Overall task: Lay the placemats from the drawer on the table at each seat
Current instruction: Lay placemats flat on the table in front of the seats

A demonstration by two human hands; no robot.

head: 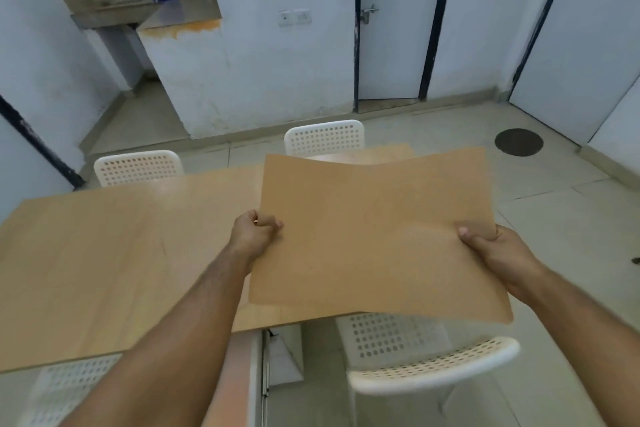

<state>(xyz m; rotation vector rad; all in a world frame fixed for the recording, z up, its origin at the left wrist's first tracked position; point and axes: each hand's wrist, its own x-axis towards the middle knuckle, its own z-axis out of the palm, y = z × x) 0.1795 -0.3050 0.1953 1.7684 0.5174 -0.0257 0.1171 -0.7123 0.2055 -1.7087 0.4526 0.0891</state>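
Placemat (377,232) hangs over the table (121,253) — you pinch it, left hand (254,234), right hand (493,250) — spread flat for laying.

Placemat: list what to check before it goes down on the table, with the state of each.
1. Grip: the left hand pinches the left edge of the placemat and the right hand holds its right edge: ok.
2. Flatness: the far edge bows in the middle: not ok.
3. Position: its near right corner appears to hang past the table, over the near chair: not ok.
4. Landing spot: the placemat hides the table under it: cannot tell.
5. One sheet or several in the fingers: cannot tell.
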